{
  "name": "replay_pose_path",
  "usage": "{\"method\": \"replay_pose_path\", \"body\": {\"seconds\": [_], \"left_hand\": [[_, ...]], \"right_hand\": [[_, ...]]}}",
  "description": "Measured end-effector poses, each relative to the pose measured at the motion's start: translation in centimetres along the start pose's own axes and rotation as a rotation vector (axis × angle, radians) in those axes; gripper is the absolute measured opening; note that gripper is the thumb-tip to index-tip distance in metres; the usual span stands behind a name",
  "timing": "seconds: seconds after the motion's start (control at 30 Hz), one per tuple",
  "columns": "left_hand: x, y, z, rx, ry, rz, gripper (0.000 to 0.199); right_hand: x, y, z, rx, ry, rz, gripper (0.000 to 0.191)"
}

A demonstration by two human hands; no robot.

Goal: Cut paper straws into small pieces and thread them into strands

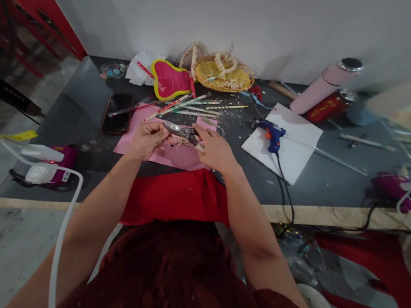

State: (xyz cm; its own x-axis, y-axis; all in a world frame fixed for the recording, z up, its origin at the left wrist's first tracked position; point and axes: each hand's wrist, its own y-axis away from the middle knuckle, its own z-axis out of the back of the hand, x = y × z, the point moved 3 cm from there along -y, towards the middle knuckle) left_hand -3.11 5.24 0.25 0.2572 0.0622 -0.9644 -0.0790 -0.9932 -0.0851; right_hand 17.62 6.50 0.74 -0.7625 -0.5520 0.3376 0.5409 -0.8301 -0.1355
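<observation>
Over a pink sheet my right hand grips a pair of pruning shears by the handles. The blades point left, toward my left hand. Thumb and fingers of that hand are pinched together at the blade tips; whatever sits between them is too small to make out. Below the shears lies a little heap of pale cut bits. Just beyond my hands, several patterned thin sticks are piled loosely, with crumbs scattered around them.
At the back stand a wicker basket and a yellow-rimmed pink tray. A phone lies left. On the right are a blue glue gun on a white board, a pink flask and a red can. Power strips flank the table.
</observation>
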Motion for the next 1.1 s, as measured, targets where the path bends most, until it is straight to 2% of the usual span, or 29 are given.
{"method": "replay_pose_path", "body": {"seconds": [0.47,0.73,0.93,1.1], "left_hand": [[-0.05,-0.01,-0.11,-0.004,0.004,-0.003,0.031],[0.07,0.1,-0.33,0.001,-0.013,-0.038,0.032],[0.24,-0.23,0.11,-0.085,-0.203,-0.169,0.022],[0.32,-0.2,0.37,-0.094,-0.232,-0.168,0.024]], "right_hand": [[0.71,0.25,0.41,0.019,0.056,-0.051,0.054],[-0.06,0.14,-0.02,0.041,-0.054,-0.011,0.056],[-0.06,0.1,-0.08,-0.003,-0.051,-0.066,0.061],[0.15,0.1,0.16,0.007,0.005,-0.048,0.07]]}}
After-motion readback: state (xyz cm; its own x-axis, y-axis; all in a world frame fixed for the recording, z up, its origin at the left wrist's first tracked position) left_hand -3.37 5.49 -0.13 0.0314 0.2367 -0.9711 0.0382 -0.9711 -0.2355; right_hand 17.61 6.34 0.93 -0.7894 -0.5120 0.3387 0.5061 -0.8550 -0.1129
